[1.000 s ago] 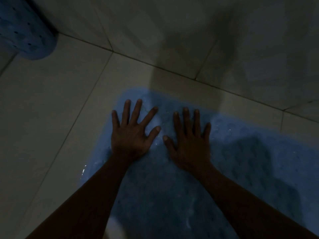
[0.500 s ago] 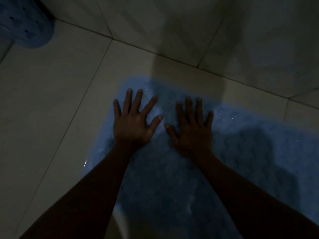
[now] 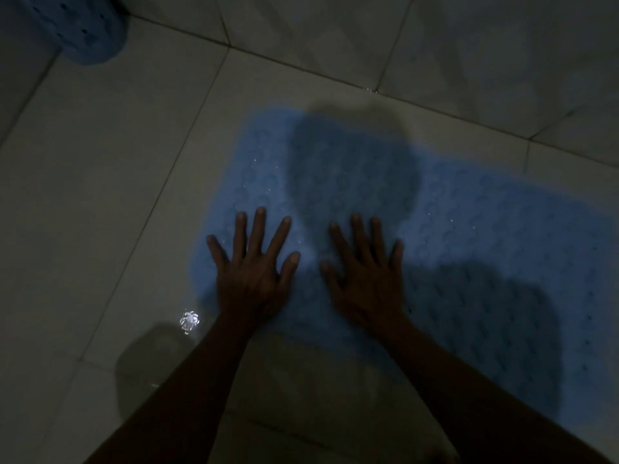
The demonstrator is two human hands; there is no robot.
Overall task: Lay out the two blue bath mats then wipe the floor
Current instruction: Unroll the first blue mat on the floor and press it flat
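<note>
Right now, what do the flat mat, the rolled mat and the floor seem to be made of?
Flat mat: probably soft rubber or plastic, matte blue, judging by its embossed round bumps and few droplets. Rolled mat: likely the same stuff, blue with small holes. Floor: glazed ceramic tile, pale and glossy, with grout lines and a wet glint.

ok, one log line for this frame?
left hand: flat, open on laid-out blue bath mat | right hand: same | rolled second mat: top-left, untouched | floor: unwiped

Very dim, grainy view; one bright glare spot (image 3: 189,320), soft shadows.
</note>
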